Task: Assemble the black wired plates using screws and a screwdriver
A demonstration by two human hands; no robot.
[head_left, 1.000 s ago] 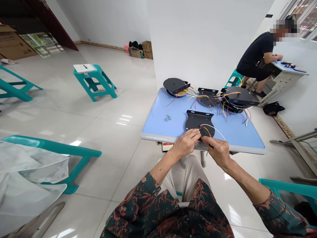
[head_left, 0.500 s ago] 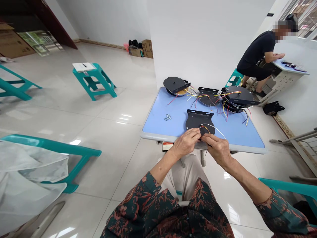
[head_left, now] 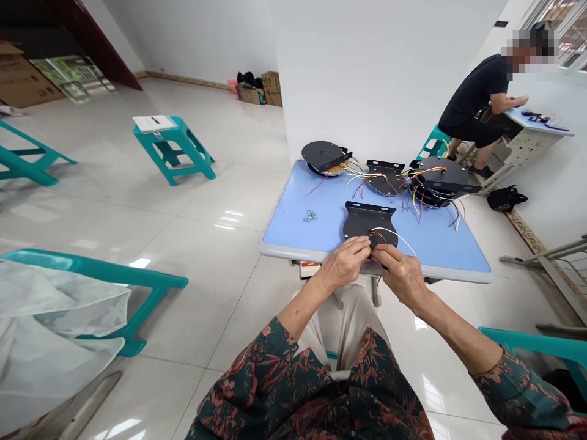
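Room held: glossy white tile floor [head_left: 215, 287], lit with reflected daylight; white wall [head_left: 367, 79], centre; teal plastic stool [head_left: 174, 153], left; cardboard boxes [head_left: 270, 90], far; grilled window [head_left: 573, 30], far right.

We are logging a pale blue tabletop [head_left: 293, 235], a black metal plate [head_left: 362, 223] trailing red, yellow and white wires [head_left: 398, 236], and a dark green sleeve [head_left: 518, 391] patterned with rust-red florals.

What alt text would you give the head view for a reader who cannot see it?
The left hand and right hand work at a black metal bracket plate with coloured wires on a blue table. Other wired black discs and small metal fasteners lie nearby; a co-worker sits at another desk.
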